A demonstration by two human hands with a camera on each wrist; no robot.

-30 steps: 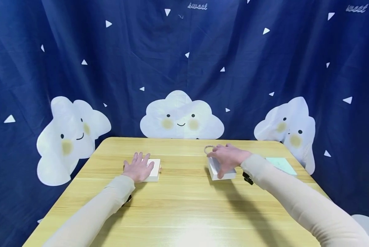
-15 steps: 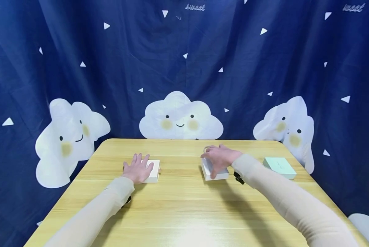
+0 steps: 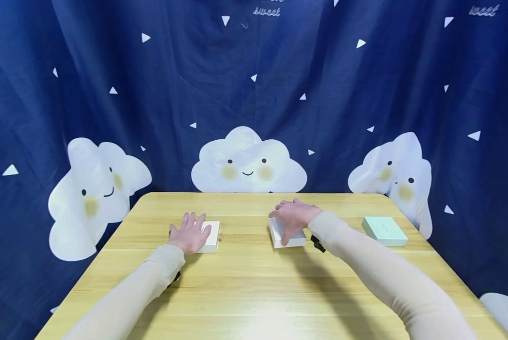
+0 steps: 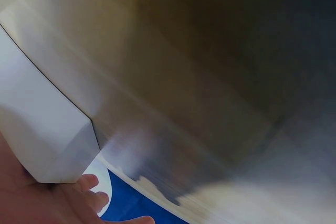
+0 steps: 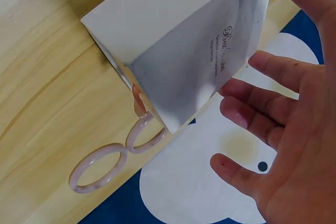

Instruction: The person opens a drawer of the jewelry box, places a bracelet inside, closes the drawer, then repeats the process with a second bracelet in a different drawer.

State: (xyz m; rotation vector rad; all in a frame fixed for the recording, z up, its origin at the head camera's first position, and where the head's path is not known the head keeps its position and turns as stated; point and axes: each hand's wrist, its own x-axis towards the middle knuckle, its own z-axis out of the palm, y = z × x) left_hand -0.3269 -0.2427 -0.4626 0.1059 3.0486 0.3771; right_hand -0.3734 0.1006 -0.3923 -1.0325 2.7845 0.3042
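A person sits at a light wooden table (image 3: 254, 283) in front of a dark blue curtain printed with smiling white clouds (image 3: 249, 163). On the left, the left hand (image 3: 190, 233) lies flat, fingers straight and slightly spread, on top of a small flat white cardboard box (image 3: 210, 236) that rests on the table; the left wrist view is blurred but shows a corner of this box (image 4: 42, 129) against the palm. Near the middle of the table, the right hand (image 3: 291, 216) grips a second white rectangular box (image 3: 284, 237), thumb on its near side and fingers over the far side. In the right wrist view this box (image 5: 173, 40) is tilted, one edge raised off the wood, with small printed lettering on one face, and the fingers (image 5: 273, 108) are spread beside it. A pale pink looped ring-shaped piece (image 5: 113, 158) lies on the table just under the box's lifted edge. Farther right, well apart from both hands, sits a flat mint-green box (image 3: 384, 230) near the table's right edge.
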